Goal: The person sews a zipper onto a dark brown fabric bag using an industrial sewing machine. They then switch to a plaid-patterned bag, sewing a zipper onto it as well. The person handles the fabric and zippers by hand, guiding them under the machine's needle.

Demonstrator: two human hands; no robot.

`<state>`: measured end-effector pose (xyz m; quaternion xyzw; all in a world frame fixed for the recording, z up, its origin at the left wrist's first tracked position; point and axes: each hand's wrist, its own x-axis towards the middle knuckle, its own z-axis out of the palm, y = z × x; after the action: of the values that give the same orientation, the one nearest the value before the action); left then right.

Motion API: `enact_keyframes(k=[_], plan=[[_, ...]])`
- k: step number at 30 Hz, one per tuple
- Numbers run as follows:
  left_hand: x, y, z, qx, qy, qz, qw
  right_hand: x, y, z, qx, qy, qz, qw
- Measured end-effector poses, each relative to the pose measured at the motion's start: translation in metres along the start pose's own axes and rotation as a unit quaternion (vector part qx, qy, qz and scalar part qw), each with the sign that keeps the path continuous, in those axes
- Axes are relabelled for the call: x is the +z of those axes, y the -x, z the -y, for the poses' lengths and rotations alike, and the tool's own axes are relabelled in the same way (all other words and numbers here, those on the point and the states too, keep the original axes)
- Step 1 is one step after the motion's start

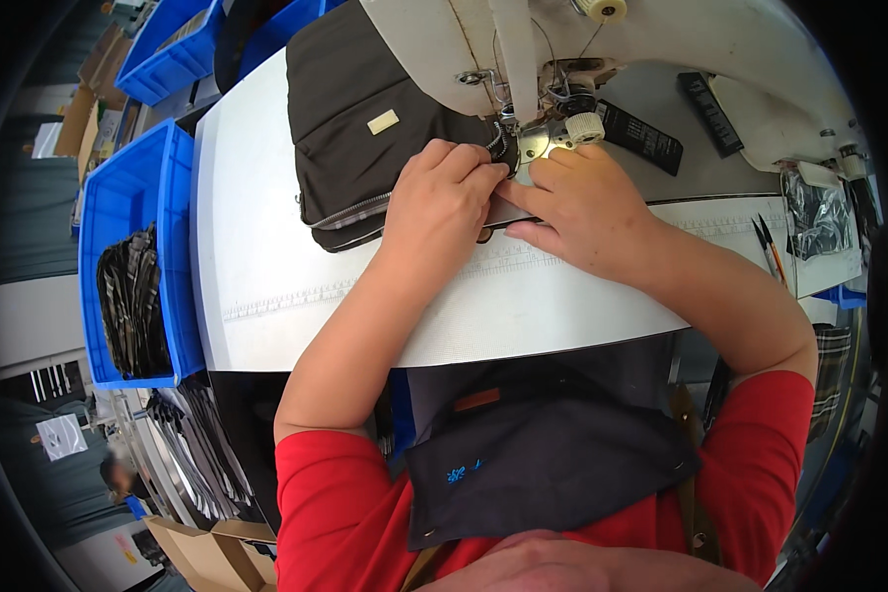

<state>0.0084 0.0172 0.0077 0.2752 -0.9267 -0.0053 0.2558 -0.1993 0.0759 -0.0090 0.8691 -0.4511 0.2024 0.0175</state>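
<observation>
A black fabric bag with a small pale label and a zipper lies under the head of a white sewing machine. My left hand has its fingers curled on the bag's right part, by the zipper and presser foot. My right hand grips the bag's edge just right of the needle, fingers bent over the lit metal plate, thumb lower down. The two hands' fingertips nearly meet. The bag's edge is largely hidden under my fingers.
A white table with a printed ruler carries black strips, pointed tools and a clear packet at right. Blue bins stand left, one holding folded plaid cloth. Cardboard and a distant person appear lower left.
</observation>
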Motion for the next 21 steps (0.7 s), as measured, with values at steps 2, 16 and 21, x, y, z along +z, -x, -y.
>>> enact_keyframes(k=[2,16,21], plan=[[0.000,0.000,0.001,0.003,0.005,0.013,1.000,-0.001,0.001,-0.001,-0.004,0.003,0.005,1.000],[0.000,0.000,0.006,0.025,0.029,0.006,0.999,-0.001,0.000,0.001,-0.029,0.010,-0.022,0.999],[-0.006,0.002,0.003,0.025,0.001,0.039,0.999,-0.003,0.002,-0.009,-0.004,0.024,-0.014,1.000]])
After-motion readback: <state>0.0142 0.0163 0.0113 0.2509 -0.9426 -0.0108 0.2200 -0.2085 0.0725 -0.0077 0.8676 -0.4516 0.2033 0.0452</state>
